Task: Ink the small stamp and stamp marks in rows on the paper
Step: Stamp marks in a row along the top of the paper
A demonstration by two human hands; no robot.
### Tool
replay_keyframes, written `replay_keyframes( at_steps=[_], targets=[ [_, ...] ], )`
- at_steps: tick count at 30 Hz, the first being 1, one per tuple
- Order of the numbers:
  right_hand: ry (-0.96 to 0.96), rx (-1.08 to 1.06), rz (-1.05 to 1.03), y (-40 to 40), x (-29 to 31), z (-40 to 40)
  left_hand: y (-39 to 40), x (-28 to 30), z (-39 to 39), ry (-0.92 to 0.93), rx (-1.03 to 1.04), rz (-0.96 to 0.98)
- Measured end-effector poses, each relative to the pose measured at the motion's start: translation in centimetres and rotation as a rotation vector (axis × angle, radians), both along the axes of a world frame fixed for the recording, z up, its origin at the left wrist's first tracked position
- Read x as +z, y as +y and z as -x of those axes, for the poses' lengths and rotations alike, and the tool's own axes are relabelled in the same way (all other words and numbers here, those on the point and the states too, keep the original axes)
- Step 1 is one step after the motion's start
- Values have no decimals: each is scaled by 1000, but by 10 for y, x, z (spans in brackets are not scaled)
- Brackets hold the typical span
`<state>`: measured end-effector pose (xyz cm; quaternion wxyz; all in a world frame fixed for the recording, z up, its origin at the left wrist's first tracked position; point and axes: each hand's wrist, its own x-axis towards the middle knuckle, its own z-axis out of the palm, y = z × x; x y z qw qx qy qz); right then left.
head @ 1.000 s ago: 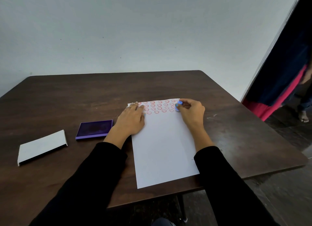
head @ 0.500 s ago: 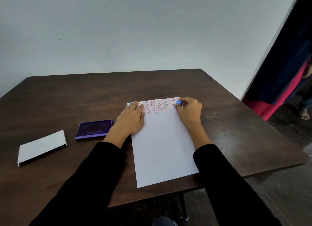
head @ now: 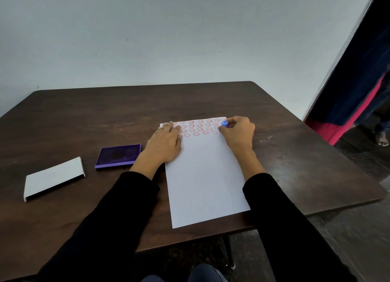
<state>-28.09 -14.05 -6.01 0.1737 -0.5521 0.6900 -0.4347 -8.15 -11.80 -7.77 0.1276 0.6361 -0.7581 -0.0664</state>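
Note:
A white sheet of paper (head: 205,176) lies on the dark wooden table (head: 105,117). Several rows of red smiley marks (head: 197,128) fill its far end. My right hand (head: 238,133) pinches a small blue stamp (head: 224,124) near the paper's far right corner, at the right end of the rows. My left hand (head: 165,143) lies flat on the paper's left edge, fingers spread over the marks there. The open purple ink pad (head: 118,155) sits to the left of my left hand.
The ink pad's white lid (head: 53,178) lies further left near the table's front. The paper's near edge overhangs the table's front edge. A person in blue and pink cloth (head: 358,104) stands beyond the table's right side. A pale wall lies behind.
My right hand has shifted the blue stamp slightly along the right edge of the rows. My left hand has stayed flat on the paper.

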Motion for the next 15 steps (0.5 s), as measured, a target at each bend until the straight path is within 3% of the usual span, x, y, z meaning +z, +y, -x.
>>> replay_keyframes(
  at_steps=[15],
  targets=[
    [-22, -40, -33, 1, -2, -5, 1, 2, 0, -7, 3, -6]
  ],
)
